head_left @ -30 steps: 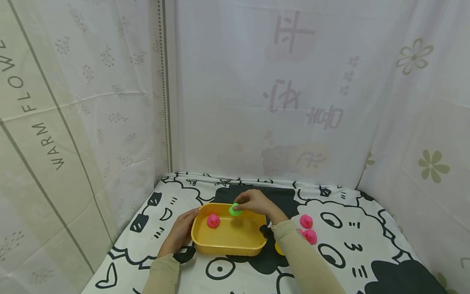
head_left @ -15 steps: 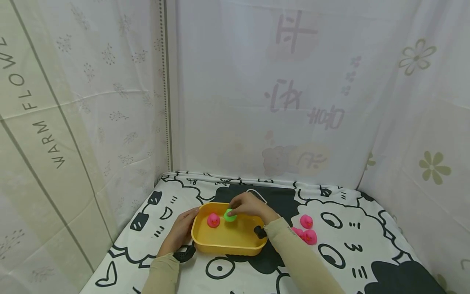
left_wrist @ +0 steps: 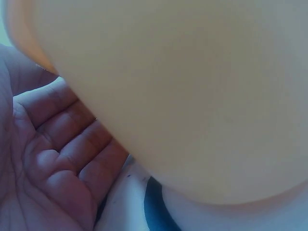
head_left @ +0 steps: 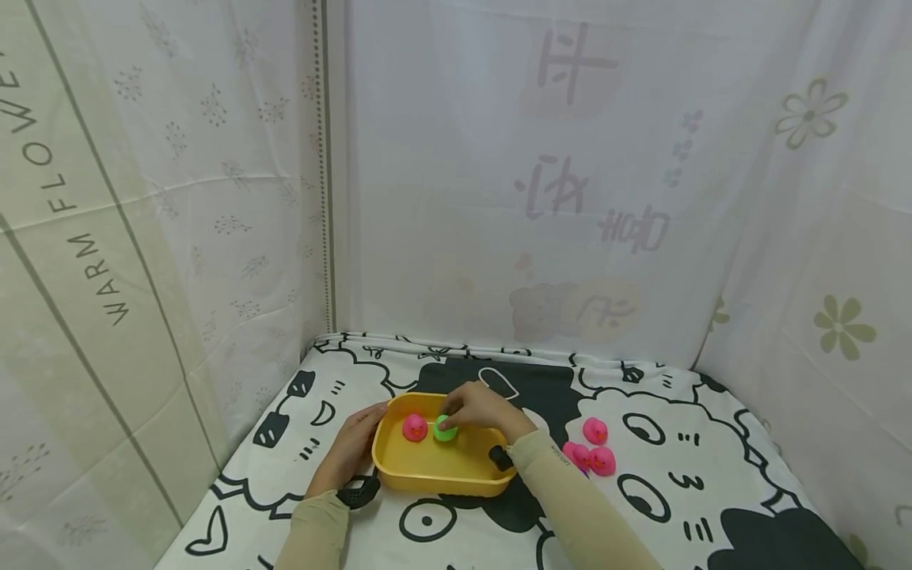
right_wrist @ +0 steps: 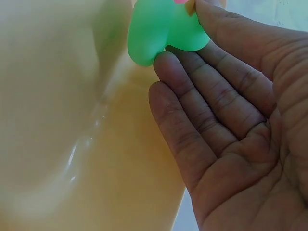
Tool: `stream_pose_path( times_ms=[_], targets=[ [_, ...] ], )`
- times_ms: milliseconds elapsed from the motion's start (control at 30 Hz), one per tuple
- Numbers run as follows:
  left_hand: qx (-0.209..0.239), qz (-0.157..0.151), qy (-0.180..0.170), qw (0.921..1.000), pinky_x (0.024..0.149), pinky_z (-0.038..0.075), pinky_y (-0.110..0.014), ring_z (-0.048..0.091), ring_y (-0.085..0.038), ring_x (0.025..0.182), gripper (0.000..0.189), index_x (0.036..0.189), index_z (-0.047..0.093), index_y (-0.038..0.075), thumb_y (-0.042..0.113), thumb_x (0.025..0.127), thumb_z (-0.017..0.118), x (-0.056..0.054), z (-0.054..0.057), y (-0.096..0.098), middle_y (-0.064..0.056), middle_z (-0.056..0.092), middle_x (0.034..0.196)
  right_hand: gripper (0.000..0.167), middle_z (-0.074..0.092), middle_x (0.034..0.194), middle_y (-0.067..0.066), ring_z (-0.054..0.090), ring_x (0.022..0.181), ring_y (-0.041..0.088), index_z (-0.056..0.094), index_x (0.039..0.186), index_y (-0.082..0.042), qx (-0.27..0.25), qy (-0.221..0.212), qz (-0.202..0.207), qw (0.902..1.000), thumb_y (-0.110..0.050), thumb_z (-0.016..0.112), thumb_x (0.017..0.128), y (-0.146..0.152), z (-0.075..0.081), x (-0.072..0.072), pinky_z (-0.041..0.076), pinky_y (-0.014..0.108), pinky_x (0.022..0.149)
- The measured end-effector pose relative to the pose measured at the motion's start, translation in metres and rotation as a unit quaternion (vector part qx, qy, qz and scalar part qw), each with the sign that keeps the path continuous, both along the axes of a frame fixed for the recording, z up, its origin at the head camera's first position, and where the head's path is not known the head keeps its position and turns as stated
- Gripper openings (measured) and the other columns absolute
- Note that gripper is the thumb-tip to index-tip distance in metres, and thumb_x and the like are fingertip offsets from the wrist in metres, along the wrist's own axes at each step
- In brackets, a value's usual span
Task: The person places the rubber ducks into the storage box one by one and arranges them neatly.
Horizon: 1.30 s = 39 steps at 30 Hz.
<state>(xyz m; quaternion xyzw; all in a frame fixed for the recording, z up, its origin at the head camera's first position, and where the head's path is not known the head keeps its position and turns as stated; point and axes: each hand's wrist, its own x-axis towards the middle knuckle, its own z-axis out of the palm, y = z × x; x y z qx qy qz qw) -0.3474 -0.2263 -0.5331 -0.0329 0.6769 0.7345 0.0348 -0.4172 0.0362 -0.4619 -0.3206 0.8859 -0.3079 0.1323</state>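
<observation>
A yellow plastic basin point(head_left: 442, 475) stands on the patterned cloth. My left hand point(head_left: 354, 443) lies along its left side; in the left wrist view its fingers point(left_wrist: 72, 120) rest against the outer wall below the rim. Inside the basin, my right hand point(head_left: 480, 408) holds a green rubber duck point(head_left: 445, 430) by thumb and fingertips. Up close in the right wrist view, the green duck's orange beak is beside the thumb, and the lower fingers are extended. Left of the green duck sits a pink rubber duck point(head_left: 415, 427), in the basin too.
Several pink rubber ducks point(head_left: 594, 431) are grouped on the cloth right of the basin, partly behind the right sleeve point(head_left: 570, 491). Black-and-white cartoon cloth point(head_left: 684, 443) covers the table. Pale printed curtains point(head_left: 456, 198) enclose the back and sides.
My right hand has carried the green duck left and lower into the basin, beside the pink duck. The left hand has stayed at the basin's left side.
</observation>
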Motion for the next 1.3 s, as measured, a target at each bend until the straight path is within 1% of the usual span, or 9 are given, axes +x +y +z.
stream_pose_path(
  times_ms=[167, 333, 433, 567, 800, 1033, 1300],
  targets=[
    [0.005, -0.001, -0.003, 1.0000, 0.092, 0.057, -0.035, 0.064, -0.025, 0.112, 0.058, 0.142, 0.057, 0.009, 0.049, 0.101, 0.054, 0.000, 0.002, 0.000, -0.012, 0.062, 0.137, 0.030, 0.071, 0.090, -0.010, 0.064, 0.082, 0.008, 0.078, 0.107, -0.011, 0.007, 0.006, 0.002, 0.9999, -0.028, 0.084, 0.083, -0.003, -0.002, 0.002, 0.057, 0.023, 0.079],
    [0.002, 0.001, -0.005, 1.0000, 0.091, 0.058, -0.035, 0.065, -0.025, 0.111, 0.061, 0.142, 0.057, 0.007, 0.051, 0.100, 0.055, 0.000, 0.001, 0.000, -0.014, 0.062, 0.136, 0.031, 0.071, 0.089, -0.011, 0.063, 0.081, 0.006, 0.078, 0.107, -0.011, 0.016, 0.019, 0.004, 0.9997, -0.029, 0.084, 0.083, -0.004, -0.006, 0.002, 0.056, 0.021, 0.078],
    [0.006, 0.002, -0.004, 1.0000, 0.092, 0.057, -0.034, 0.064, -0.024, 0.113, 0.060, 0.142, 0.058, 0.009, 0.051, 0.099, 0.056, -0.001, 0.000, 0.000, -0.012, 0.062, 0.136, 0.028, 0.070, 0.089, -0.011, 0.063, 0.082, 0.007, 0.078, 0.106, -0.014, 0.013, 0.016, -0.001, 0.9998, -0.029, 0.084, 0.083, -0.004, -0.009, 0.001, 0.055, 0.022, 0.078],
    [0.002, 0.002, 0.001, 1.0000, 0.093, 0.057, -0.034, 0.064, -0.024, 0.114, 0.062, 0.142, 0.057, 0.009, 0.052, 0.098, 0.056, -0.002, -0.001, 0.000, -0.012, 0.062, 0.137, 0.024, 0.068, 0.089, -0.012, 0.061, 0.083, 0.008, 0.078, 0.104, -0.017, 0.012, 0.010, -0.005, 0.9999, -0.028, 0.084, 0.083, -0.005, -0.009, 0.002, 0.054, 0.022, 0.078],
    [0.004, 0.007, -0.004, 1.0000, 0.090, 0.058, -0.034, 0.065, -0.024, 0.110, 0.066, 0.142, 0.057, 0.007, 0.055, 0.096, 0.059, -0.002, -0.003, 0.001, -0.013, 0.062, 0.135, 0.025, 0.069, 0.091, -0.010, 0.061, 0.084, 0.009, 0.078, 0.105, -0.014, 0.010, 0.008, -0.001, 0.9999, -0.025, 0.084, 0.083, -0.006, -0.008, 0.005, 0.054, 0.022, 0.078],
    [-0.003, 0.003, 0.001, 1.0000, 0.093, 0.057, -0.035, 0.064, -0.025, 0.114, 0.065, 0.143, 0.056, 0.008, 0.055, 0.097, 0.057, -0.001, -0.003, 0.001, -0.013, 0.061, 0.138, 0.027, 0.071, 0.097, -0.006, 0.061, 0.085, 0.009, 0.076, 0.110, -0.014, 0.019, 0.009, 0.010, 0.9997, -0.024, 0.083, 0.085, -0.004, -0.008, 0.006, 0.054, 0.022, 0.079],
    [-0.001, 0.000, 0.007, 1.0000, 0.094, 0.056, -0.034, 0.063, -0.025, 0.117, 0.063, 0.143, 0.057, 0.009, 0.053, 0.098, 0.056, -0.001, -0.003, 0.000, -0.013, 0.060, 0.139, 0.026, 0.070, 0.094, -0.008, 0.061, 0.084, 0.009, 0.077, 0.108, -0.014, 0.015, 0.015, 0.004, 0.9998, -0.019, 0.083, 0.084, -0.005, -0.012, 0.002, 0.054, 0.021, 0.077]
  ],
)
